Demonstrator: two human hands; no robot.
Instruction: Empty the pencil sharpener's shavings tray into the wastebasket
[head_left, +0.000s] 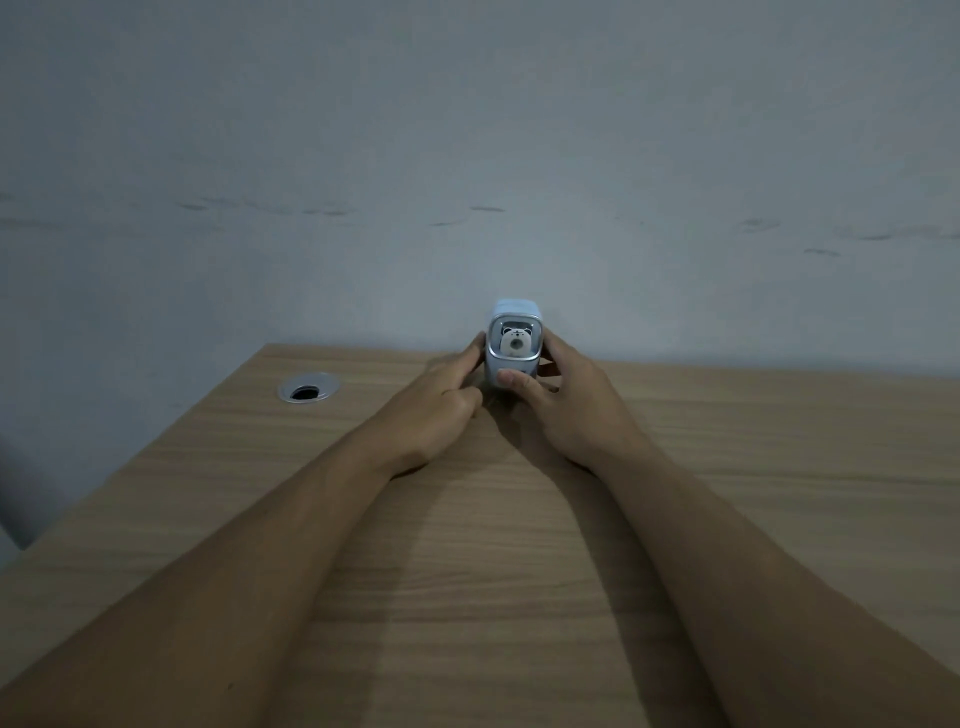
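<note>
Head view: one pencil sharpener (514, 340) is seen upright at the far edge of the desk (519, 571), against the wall (467, 130). It is clasped on its sides by the left hand (441, 400) and the right hand (566, 395), the right thumb pressed on the lower front, where the tray is judged to sit. The body should be steadied while the tray is drawn out level. Counted: one sharpener, two hands, one cable grommet (308, 388). No wastebasket is seen.

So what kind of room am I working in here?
Probably an office or study desk: a wood-grain desktop with a cable grommet hole, pushed against a plain wall, and a pencil sharpener held between both hands.
</note>
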